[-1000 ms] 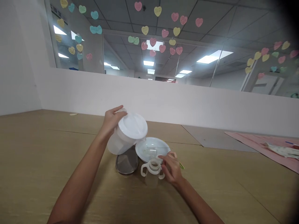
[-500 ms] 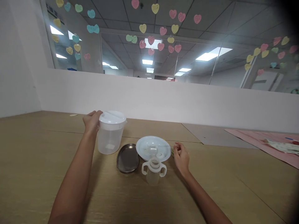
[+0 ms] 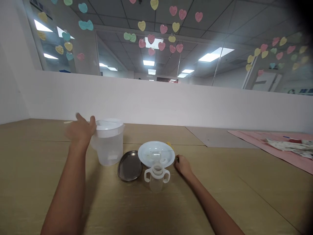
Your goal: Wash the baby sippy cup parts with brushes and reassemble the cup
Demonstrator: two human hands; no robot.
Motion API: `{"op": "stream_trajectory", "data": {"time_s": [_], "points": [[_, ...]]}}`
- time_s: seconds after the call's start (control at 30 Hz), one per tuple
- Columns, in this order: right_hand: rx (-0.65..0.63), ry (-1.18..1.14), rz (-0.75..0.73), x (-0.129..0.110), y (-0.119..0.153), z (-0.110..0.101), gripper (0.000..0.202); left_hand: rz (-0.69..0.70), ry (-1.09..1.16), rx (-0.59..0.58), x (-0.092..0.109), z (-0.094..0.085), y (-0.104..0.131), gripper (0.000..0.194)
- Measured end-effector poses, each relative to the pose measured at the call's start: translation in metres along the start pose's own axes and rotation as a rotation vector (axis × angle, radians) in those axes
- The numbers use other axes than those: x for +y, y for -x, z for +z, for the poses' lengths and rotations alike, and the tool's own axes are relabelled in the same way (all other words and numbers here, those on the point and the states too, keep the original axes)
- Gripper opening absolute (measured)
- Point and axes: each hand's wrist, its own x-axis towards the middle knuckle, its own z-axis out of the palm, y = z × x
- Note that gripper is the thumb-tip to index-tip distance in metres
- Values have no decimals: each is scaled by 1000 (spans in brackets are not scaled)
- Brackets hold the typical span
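At the left, my left hand (image 3: pixel 81 129) is beside the translucent plastic pitcher (image 3: pixel 110 148), fingers spread, partly smeared by motion and holding nothing that I can see. The pitcher stands upright with a white top. My right hand (image 3: pixel 183 165) rests low by the right edge of a white plate (image 3: pixel 144 158), its fingers curled in; a small dark greenish bit shows at the fingertips, too little to name. Clear and white small pieces lie in the plate. In front of it stands a two-handled baby bottle (image 3: pixel 156 182) without a cap. An oval metal tray (image 3: pixel 129 166) lies between pitcher and plate.
Something small and yellow (image 3: pixel 169 144) peeks out behind the plate. A pale flat piece (image 3: pixel 68 122) lies near the wall behind my left hand. At the right, a pink cloth (image 3: pixel 246 138) carries a bunched whitish cloth (image 3: pixel 288 147). A white wall (image 3: pixel 156 101) bounds the table.
My left hand has let go of the pitcher's handle side and opened. My right hand has lowered and its fingers have curled in more. The whole view has shifted slightly.
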Motion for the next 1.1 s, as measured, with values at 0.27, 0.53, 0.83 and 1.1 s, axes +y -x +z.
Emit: {"op": "stream_trajectory", "data": {"time_s": [0.27,0.53,0.83,1.1], "points": [[227,-151,94,9,-8,-2,22,669,221,-620,79,51,91,29],[438,-244,42,7,-13,-12,23,726,206,-1205,47,140,150,19],[443,-348,36,-17,-4,-25,23,443,345,-1367,56,134,138,38],[258,-379,-324,-48,17,-37,23,-158,947,-1273,64,128,124,36]]}}
